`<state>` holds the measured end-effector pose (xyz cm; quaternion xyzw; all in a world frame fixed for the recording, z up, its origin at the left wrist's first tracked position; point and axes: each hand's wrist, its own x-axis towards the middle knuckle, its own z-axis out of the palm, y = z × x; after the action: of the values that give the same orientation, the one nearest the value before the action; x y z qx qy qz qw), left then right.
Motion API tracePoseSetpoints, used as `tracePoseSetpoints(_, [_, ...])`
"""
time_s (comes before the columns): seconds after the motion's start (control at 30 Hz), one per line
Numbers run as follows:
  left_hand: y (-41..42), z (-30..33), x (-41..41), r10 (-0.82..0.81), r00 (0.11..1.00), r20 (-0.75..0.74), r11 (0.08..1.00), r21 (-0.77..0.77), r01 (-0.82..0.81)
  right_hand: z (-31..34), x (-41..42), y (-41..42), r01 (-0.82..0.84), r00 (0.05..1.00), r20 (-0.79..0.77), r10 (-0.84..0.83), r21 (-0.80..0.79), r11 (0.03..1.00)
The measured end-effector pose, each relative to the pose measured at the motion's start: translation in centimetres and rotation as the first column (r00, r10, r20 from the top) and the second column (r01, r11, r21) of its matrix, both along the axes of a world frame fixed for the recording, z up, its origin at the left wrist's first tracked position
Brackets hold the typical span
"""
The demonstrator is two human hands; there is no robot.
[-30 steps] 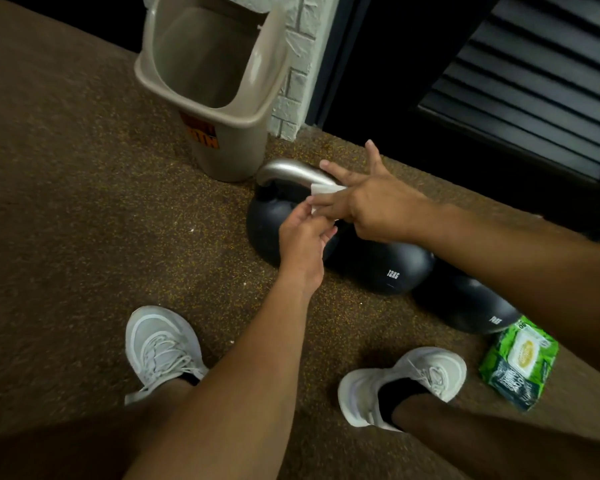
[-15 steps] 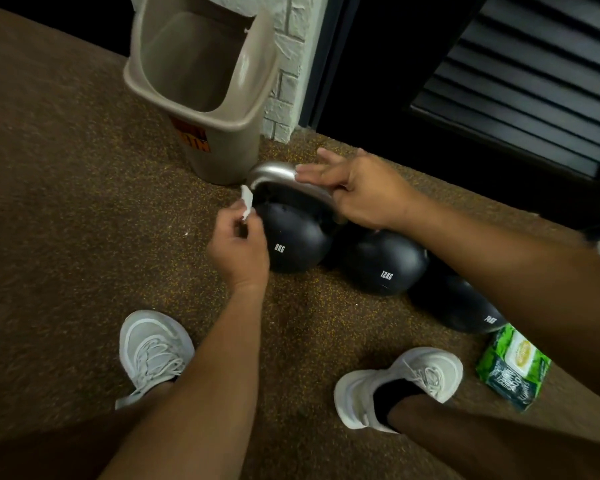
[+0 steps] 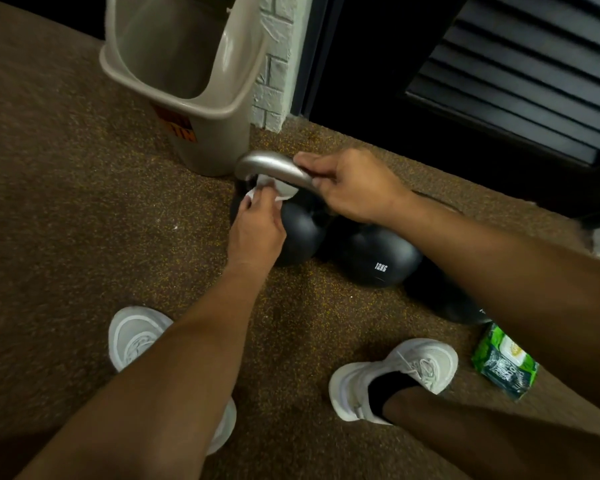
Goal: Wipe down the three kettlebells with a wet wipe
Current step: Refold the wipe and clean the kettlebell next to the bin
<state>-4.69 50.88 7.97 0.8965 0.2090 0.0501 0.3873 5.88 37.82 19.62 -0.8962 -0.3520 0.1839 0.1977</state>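
Note:
Three black kettlebells stand in a row on the speckled floor. The left kettlebell (image 3: pixel 300 233) has a silver handle (image 3: pixel 269 164). My right hand (image 3: pixel 354 185) grips that handle at its right side. My left hand (image 3: pixel 257 226) holds a white wet wipe (image 3: pixel 274 190) just under the handle, against the top of the left kettlebell. The middle kettlebell (image 3: pixel 374 258) is marked 12KG. The right kettlebell (image 3: pixel 444 299) is mostly hidden behind my right forearm.
A beige waste bin (image 3: pixel 201 81) stands just behind the left kettlebell, next to a white brick pillar (image 3: pixel 278 60). A green pack of wipes (image 3: pixel 504 363) lies on the floor at the right. My two white shoes (image 3: pixel 402 372) are planted in front of the kettlebells.
My left hand took the wipe from my right hand, swung left, then came back in under the handle. My right hand moved onto the silver handle and closed round it.

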Motion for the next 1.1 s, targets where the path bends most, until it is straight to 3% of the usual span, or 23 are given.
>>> tracePoseSetpoints(0.2, [-1.4,1.3,1.0,0.023,0.999,-0.033,1.0,-0.006,-0.023,0.2,0.3,0.4,0.018,1.0,0.019,-0.018,-0.032,0.999])
tracePoseSetpoints(0.37, [-4.9,1.6,-1.1,-0.086,0.987,-0.137,0.996,-0.019,0.084,0.3,0.9,0.8,0.046,0.999,0.001,-0.046,-0.075,0.996])
tracePoseSetpoints(0.43, [-8.1,0.5,-2.6,-0.123,0.979,-0.162,0.991,-0.077,0.112,0.2,1.0,0.9,0.061,0.998,-0.008,-0.062,-0.095,0.994])
tracePoseSetpoints(0.5, [-11.4,-0.7,-4.6,-0.071,0.974,-0.213,0.973,-0.228,0.021,0.0,1.0,0.8,0.064,0.998,-0.003,-0.065,-0.103,0.993])
tracePoseSetpoints(0.57, [-13.7,-1.0,-6.0,0.066,0.963,-0.262,0.909,-0.382,-0.166,-0.4,0.8,0.8,0.07,0.998,-0.001,-0.07,-0.117,0.991])
tracePoseSetpoints(0.63, [-14.6,-0.6,-5.9,0.331,0.918,-0.22,0.784,-0.477,-0.397,-0.6,0.7,0.8,0.076,0.997,-0.003,-0.077,-0.125,0.989])
tracePoseSetpoints(0.73, [-13.0,1.7,-3.6,0.657,0.74,-0.144,0.538,-0.597,-0.595,-0.3,0.7,0.6,0.077,0.997,-0.018,-0.079,-0.115,0.99])
tracePoseSetpoints(0.8, [-11.2,2.6,-1.7,0.746,0.657,-0.11,0.457,-0.634,-0.624,0.3,0.5,0.4,0.068,0.997,-0.032,-0.072,-0.105,0.992])
tracePoseSetpoints(0.87, [-10.1,3.0,-0.3,0.73,0.675,-0.107,0.477,-0.628,-0.615,0.8,0.3,0.3,0.051,0.998,-0.035,-0.055,-0.092,0.994])
tracePoseSetpoints(1.0, [-11.0,3.4,1.5,0.55,0.828,-0.11,0.6,-0.638,-0.483,1.2,0.3,0.6,0.038,0.999,-0.024,-0.041,-0.107,0.994])
tracePoseSetpoints(1.1, [-11.4,4.1,2.6,0.569,0.815,-0.115,0.528,-0.708,-0.468,1.0,0.5,0.7,0.03,0.999,-0.02,-0.032,-0.111,0.993])
